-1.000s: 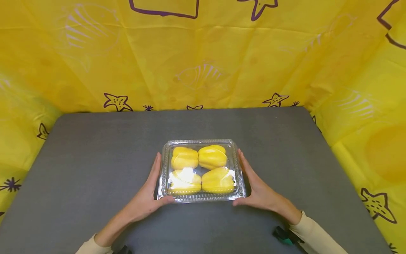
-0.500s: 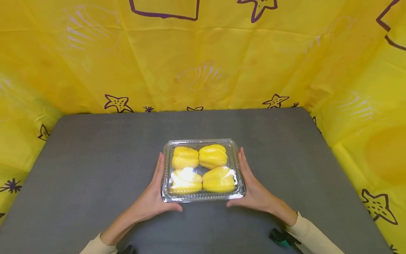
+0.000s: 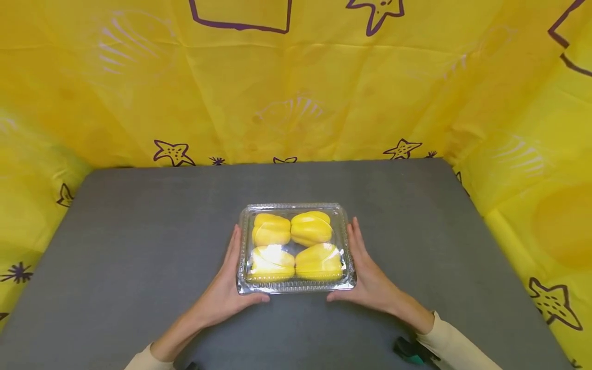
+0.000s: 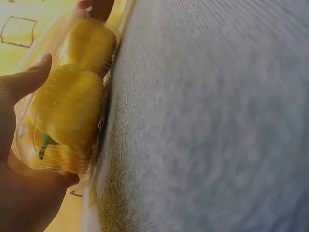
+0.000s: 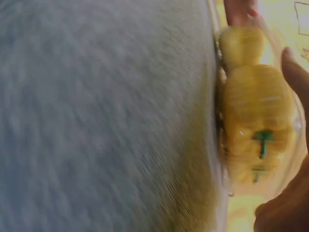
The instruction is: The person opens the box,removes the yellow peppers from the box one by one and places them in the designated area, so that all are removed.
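Observation:
A clear plastic clamshell box (image 3: 296, 288) lies on the dark grey table in the head view, lid down over several yellow bell peppers (image 3: 319, 261). My left hand (image 3: 226, 288) lies along its left side, fingers straight against the wall and thumb stretched across the front corner. On the opposite side, the right hand (image 3: 372, 280) mirrors it, its thumb pointing inward before the front edge. A green stem (image 4: 47, 142) shows through the plastic in the left wrist view. In the right wrist view, the peppers (image 5: 258, 96) appear blurred beside that hand's thumb.
The grey tabletop (image 3: 152, 231) stretches around the box on all sides. Behind it and along both sides hangs a yellow cloth (image 3: 296, 72) printed with fish and starfish. A black strap piece (image 3: 409, 349) is near the right sleeve.
Both thumbs have moved inward and off the box's front edge. The hands have come slightly closer together, and the box's left front corner now sits a little farther right.

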Demonstrator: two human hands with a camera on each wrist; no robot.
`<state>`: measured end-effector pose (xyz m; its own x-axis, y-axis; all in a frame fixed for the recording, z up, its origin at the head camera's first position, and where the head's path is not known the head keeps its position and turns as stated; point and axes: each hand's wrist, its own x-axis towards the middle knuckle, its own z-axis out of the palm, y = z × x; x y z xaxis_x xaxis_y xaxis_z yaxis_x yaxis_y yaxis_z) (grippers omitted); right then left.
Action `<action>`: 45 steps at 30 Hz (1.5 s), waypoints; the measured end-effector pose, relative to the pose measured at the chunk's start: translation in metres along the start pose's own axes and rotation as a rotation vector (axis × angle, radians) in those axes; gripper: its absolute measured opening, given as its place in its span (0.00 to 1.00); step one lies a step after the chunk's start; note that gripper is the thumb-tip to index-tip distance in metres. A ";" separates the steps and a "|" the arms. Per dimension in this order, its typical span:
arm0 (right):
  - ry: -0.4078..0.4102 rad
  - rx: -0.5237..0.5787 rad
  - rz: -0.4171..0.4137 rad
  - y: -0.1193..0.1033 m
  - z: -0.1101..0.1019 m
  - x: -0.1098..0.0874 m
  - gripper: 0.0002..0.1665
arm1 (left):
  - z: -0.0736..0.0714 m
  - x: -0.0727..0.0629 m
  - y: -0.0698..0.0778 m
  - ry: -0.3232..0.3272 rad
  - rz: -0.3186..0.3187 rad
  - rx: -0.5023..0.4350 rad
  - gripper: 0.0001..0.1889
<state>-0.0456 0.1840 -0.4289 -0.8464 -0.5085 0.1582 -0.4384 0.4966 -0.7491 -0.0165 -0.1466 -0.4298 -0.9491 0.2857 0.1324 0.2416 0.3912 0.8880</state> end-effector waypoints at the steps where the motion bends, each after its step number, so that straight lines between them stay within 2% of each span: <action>1: 0.002 -0.012 -0.003 0.000 -0.001 0.000 0.85 | 0.000 0.000 0.000 0.003 -0.003 -0.006 0.76; 9: -0.020 -0.015 0.044 -0.001 0.000 -0.001 0.86 | 0.002 -0.001 0.002 0.019 -0.043 0.000 0.75; 18: -0.001 0.029 0.021 0.003 0.003 0.000 0.86 | 0.008 -0.001 -0.001 0.053 -0.026 0.039 0.76; 26: -0.007 0.054 0.088 -0.001 0.003 0.001 0.81 | 0.013 0.000 0.001 0.109 -0.062 -0.020 0.74; 35: 0.014 0.097 0.045 0.001 0.008 0.001 0.83 | 0.013 -0.002 0.000 0.115 -0.067 -0.054 0.72; 40: 0.026 0.107 0.043 0.002 0.012 0.003 0.80 | 0.015 -0.003 0.000 0.148 -0.060 -0.045 0.72; 45: 0.022 0.127 0.045 0.003 0.009 0.000 0.76 | 0.020 0.000 -0.001 0.152 -0.056 -0.107 0.70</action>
<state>-0.0445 0.1787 -0.4372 -0.8714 -0.4715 0.1358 -0.3594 0.4249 -0.8309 -0.0125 -0.1292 -0.4394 -0.9820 0.1274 0.1393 0.1724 0.3053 0.9365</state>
